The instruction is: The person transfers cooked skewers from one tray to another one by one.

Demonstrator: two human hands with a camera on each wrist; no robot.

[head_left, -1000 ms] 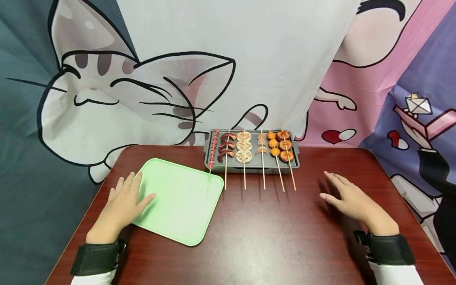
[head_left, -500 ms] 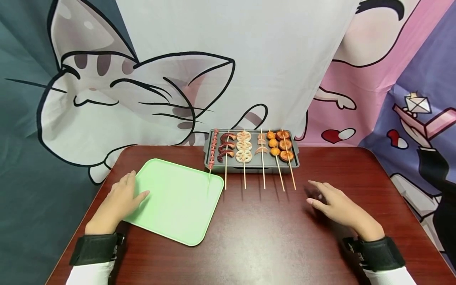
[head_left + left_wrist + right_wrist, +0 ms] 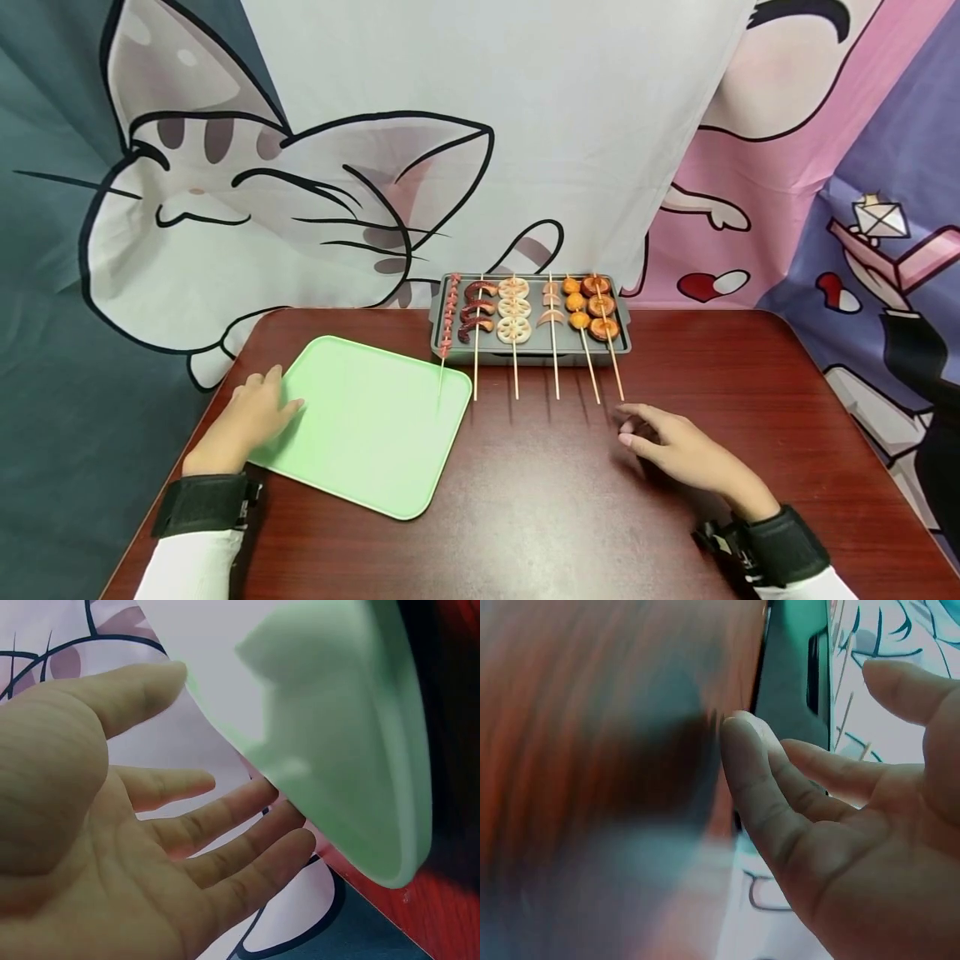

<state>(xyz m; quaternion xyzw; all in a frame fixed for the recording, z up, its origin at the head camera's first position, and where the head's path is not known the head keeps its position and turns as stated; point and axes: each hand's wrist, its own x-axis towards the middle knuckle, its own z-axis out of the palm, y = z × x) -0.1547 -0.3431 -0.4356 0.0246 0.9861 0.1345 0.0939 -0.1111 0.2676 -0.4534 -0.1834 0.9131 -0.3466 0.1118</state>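
Note:
A light green tray (image 3: 375,433) lies slanted on the left part of the table. My left hand (image 3: 251,417) is at its left edge, thumb over the surface. In the left wrist view, the fingers of that hand (image 3: 157,855) are spread and slightly bent, their tips right at the tray's rim (image 3: 416,787). My right hand (image 3: 678,450) is low over the table, fingers loosely bent and holding nothing. Its fingertips are just in front of the stick end of the mushroom skewer (image 3: 603,330). The right wrist view shows the same hand (image 3: 877,847) close to the table.
A grey grill pan (image 3: 540,359) stands at the table's back edge. Across it lie several skewers, among them lotus root slices (image 3: 513,329), orange balls (image 3: 578,320) and tentacles (image 3: 476,308), with sticks jutting forward. A printed curtain (image 3: 585,125) hangs behind the brown table (image 3: 540,517).
My right hand has moved left and toward me, closer to the skewer sticks, its fingers bending more. The left hand has slid slightly down and left along the tray's edge. The tray has stayed put.

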